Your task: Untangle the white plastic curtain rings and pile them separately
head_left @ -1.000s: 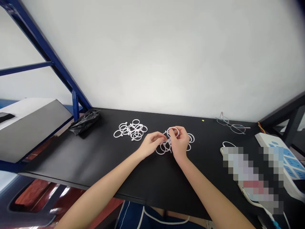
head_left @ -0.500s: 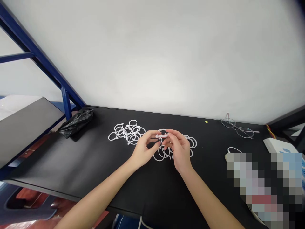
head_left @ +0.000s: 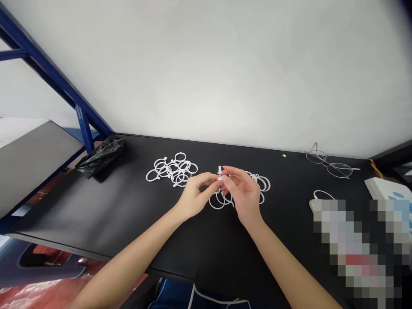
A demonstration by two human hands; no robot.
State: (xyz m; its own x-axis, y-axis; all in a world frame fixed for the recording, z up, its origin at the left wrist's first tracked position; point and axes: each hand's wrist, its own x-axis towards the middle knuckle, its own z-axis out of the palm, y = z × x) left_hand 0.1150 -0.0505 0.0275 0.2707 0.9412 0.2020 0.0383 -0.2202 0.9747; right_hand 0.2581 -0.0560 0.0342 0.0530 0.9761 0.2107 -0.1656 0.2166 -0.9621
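Note:
A white plastic ring (head_left: 220, 170), seen nearly edge-on, is pinched between the fingertips of both hands above the black table. My left hand (head_left: 197, 195) grips its lower end with thumb and index finger. On the other side, my right hand (head_left: 245, 197) holds it between thumb and bent fingers, which hide much of it. Behind and below the right hand lies a group of similar rings (head_left: 216, 208), partly covered. Further left is a heap of white rings (head_left: 167, 170), each with a small knob-like clasp.
A crumpled black plastic bag (head_left: 100, 158) lies at the table's far left. Eyeglasses (head_left: 337, 170) rest at the back right, near a white box (head_left: 384, 189). A blurred-out object (head_left: 357, 244) occupies the right front. Blue metal framing (head_left: 61, 77) rises at left.
The ring between my fingers has turned from lying sideways to standing upright. My hands have drawn closer together around it. The view has shifted slightly.

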